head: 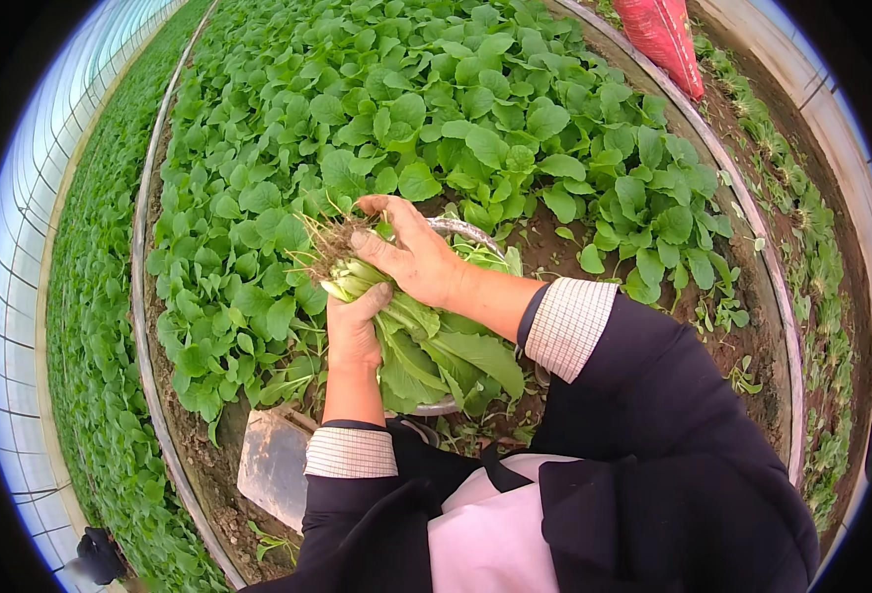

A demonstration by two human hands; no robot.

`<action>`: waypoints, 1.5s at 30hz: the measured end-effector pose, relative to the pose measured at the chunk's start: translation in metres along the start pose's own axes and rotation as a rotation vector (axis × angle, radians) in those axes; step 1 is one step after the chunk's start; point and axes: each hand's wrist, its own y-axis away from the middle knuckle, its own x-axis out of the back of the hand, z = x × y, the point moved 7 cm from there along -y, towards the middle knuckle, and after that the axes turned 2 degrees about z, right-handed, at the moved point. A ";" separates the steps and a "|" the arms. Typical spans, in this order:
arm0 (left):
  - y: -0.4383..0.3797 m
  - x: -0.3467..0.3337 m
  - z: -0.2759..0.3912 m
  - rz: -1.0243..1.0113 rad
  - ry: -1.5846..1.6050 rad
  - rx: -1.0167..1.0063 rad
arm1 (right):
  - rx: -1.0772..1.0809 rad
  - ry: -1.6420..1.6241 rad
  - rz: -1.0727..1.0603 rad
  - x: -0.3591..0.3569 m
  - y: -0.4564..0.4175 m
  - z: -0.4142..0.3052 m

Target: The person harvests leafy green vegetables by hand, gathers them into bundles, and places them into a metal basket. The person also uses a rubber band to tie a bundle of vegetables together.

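My left hand (356, 326) grips a bunch of leafy greens (473, 359) around its pale stems, just below the roots. The roots (336, 241) point to the upper left, with brown soil clinging to them, and the broad leaves hang down to the right. My right hand (413, 256) lies over the root end, its thumb and fingers on the soiled roots; how firmly they press does not show. Under the bunch stands a round metal basin (473, 231) with more greens in it, its rim partly hidden by the leaves and my right forearm.
Dense leafy plants (406, 118) grow in front of me. A worn flat-sided box or board (273, 452) sits on the soil at lower left. Narrow pale borders (143, 244) edge the bed. Beyond the right one are a red mesh sack (662, 41) and a row of pulled greens (814, 222).
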 end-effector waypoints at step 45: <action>-0.027 0.054 -0.014 0.020 -0.198 0.278 | -0.118 2.050 -1.224 0.085 -0.042 0.497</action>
